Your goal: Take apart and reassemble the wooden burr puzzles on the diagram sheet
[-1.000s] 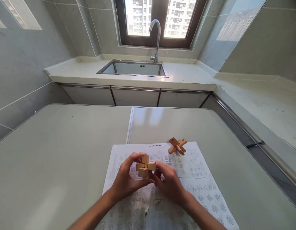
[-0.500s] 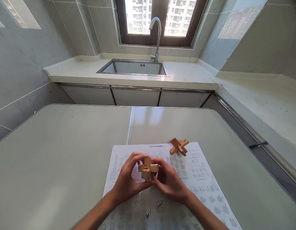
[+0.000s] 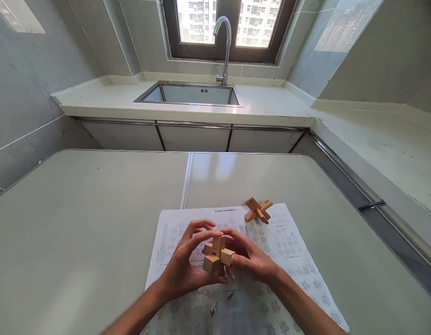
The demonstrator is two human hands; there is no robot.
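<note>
Between my two hands is a wooden burr puzzle [image 3: 218, 255] of interlocked pale blocks, held above a printed sheet. My left hand [image 3: 187, 260] grips it from the left, index finger on top and thumb beneath. On the right side, my right hand [image 3: 250, 258] has its thumb at the end of one block, and its other fingers curl behind, partly hidden. A second wooden puzzle [image 3: 259, 210], flat and cross-shaped with a numeral on one arm, lies on the sheet's far edge. The paper sheet [image 3: 292, 242] carries many small puzzle diagrams.
The paper rests on a pale table [image 3: 97, 223] with a seam across it. Beyond the table stand a white counter [image 3: 107, 100], a steel sink [image 3: 187, 103] and a curved faucet [image 3: 226, 51] under a window. Another counter [image 3: 383, 139] runs along the right.
The puzzle in my hands has turned, so its front block now points lower left. My left index finger has moved onto its top, and my right thumb has come up against the right block.
</note>
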